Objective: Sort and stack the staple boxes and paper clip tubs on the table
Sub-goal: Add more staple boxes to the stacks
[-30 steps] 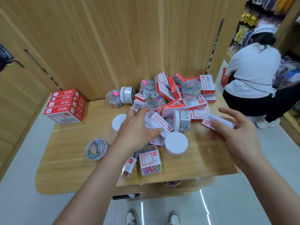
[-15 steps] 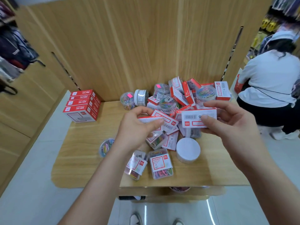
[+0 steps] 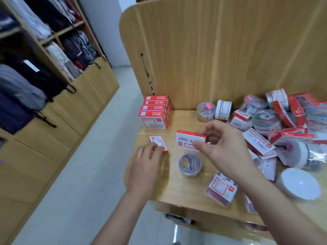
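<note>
**Left hand** (image 3: 148,167): low at the left edge of the table (image 3: 177,190), fingers curled onto the near end of the flat staple box (image 3: 158,142) lying there. It looks like a light pinch, though blur hides the thumb.

**Right hand** (image 3: 224,147): lifted, thumb and forefinger pinching the raised staple box (image 3: 190,140) (barcode face towards the camera) clear of the tabletop. The other fingers are loosely bent.

**Stack of red staple boxes** (image 3: 155,112): far left corner, against the wooden partition (image 3: 212,59).

**Round tub of coloured paper clips** (image 3: 189,164): upright on the table, just below the raised staple box.

**Mixed heap of boxes and tubs** (image 3: 276,128): right side, jumbled.

**White-lidded tub** (image 3: 299,183): near the front right.
</note>
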